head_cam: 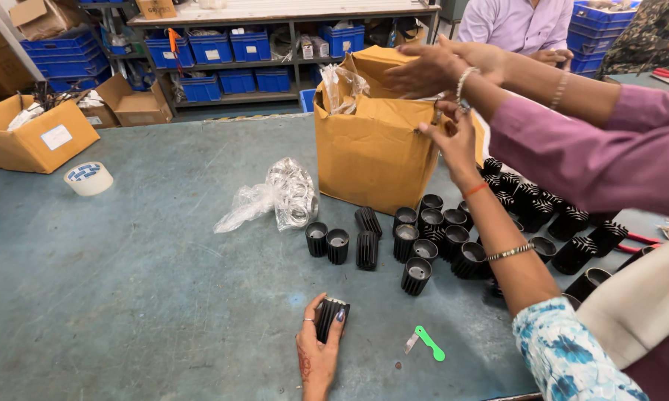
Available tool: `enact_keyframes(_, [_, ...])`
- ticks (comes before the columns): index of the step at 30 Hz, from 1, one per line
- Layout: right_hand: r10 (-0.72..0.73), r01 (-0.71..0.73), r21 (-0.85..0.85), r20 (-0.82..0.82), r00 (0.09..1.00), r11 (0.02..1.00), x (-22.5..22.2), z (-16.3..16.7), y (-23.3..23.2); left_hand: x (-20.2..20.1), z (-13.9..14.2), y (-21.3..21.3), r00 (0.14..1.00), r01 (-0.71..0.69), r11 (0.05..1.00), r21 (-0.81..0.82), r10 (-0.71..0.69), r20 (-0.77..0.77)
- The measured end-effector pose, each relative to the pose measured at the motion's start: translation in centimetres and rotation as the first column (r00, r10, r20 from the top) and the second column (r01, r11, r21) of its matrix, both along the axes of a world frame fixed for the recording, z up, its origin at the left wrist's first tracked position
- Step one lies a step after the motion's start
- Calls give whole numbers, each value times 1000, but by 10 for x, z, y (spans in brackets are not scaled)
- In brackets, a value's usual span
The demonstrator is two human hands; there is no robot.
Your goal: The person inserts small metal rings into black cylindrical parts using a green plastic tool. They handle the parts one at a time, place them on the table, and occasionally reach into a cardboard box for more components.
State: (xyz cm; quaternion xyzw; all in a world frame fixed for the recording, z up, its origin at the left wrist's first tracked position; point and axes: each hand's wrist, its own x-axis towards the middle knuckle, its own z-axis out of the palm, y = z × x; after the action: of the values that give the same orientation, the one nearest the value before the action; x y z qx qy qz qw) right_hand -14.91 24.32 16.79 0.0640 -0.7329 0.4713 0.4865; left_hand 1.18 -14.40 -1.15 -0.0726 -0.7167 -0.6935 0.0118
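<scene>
Left hand is down flat on the worn blue-grey table, fingers curled loosely around one black ribbed cylinder that's lying on its side. The thing is finned all the way around, looks like cast metal with a matte black finish, and it sits right under the fingertips, tucked against the palm.

Right hand is up at the edge of a brown cardboard box, fingers pinched on the rim of the flap near its right corner. Another person's hands, coming off purple sleeves, are on the top of the same box.

Just in front of the box there's a whole cluster of the same black finned cylinders, most standing upright with their hollow tops showing, a few tipped over. Left of them is a crinkly clear plastic bag with shiny silver rings inside. A small green-handled knife lies on the table to the right of the held cylinder, near but not touching. A roll of tape sits far off to the left.
</scene>
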Motion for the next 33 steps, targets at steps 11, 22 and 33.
enact_keyframes(11, [-124, 123, 17, 116, 985, 992, 24, 13, 14, 16, 16, 16, 963, -250, 828, -502, 157, -221])
enact_keyframes(22, [-285, 303, 423, -105, 953, 854, 14, 31, 11, 8, -6, 21, 952, -276, 866, -418, 188, -242])
enact_keyframes(33, [229, -267, -220, -184, 956, 938, -13, 5, 0, 5, -5, 15, 965, -246, 888, -389, 186, -185])
